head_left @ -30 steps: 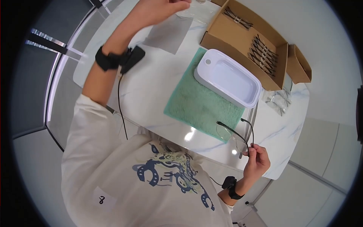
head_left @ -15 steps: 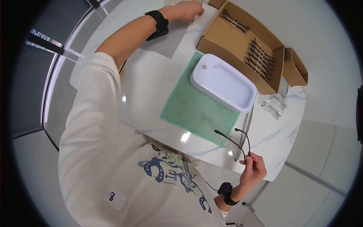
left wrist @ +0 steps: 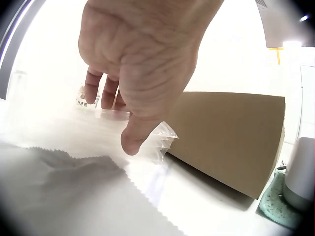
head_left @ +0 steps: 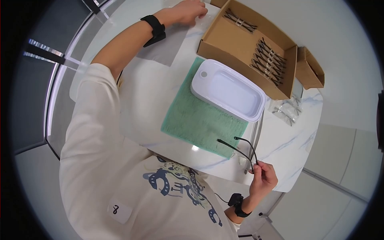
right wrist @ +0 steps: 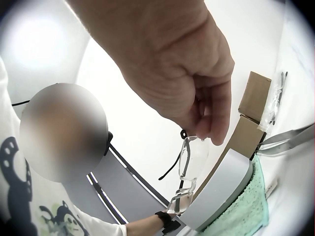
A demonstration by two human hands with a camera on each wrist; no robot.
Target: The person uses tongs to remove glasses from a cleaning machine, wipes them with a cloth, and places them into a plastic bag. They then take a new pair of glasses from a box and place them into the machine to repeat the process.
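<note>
While my right hand (head_left: 262, 176) pinches the glasses (head_left: 240, 150) by one temple tip, fingers (right wrist: 216, 118) curled, they hang over the near edge of the bench (head_left: 152, 96), just beside the green towel (head_left: 200, 116). They look light and fragile, with thin black arms and clear lenses that would smudge, so I judge the frame or arms the safer hold. My left hand (head_left: 188, 10) reaches far across, fingers (left wrist: 130, 137) loosely bent, touching crinkly clear plastic bags (left wrist: 157, 140) beside the cardboard box (head_left: 248, 44); whether it grips one I cannot tell.
</note>
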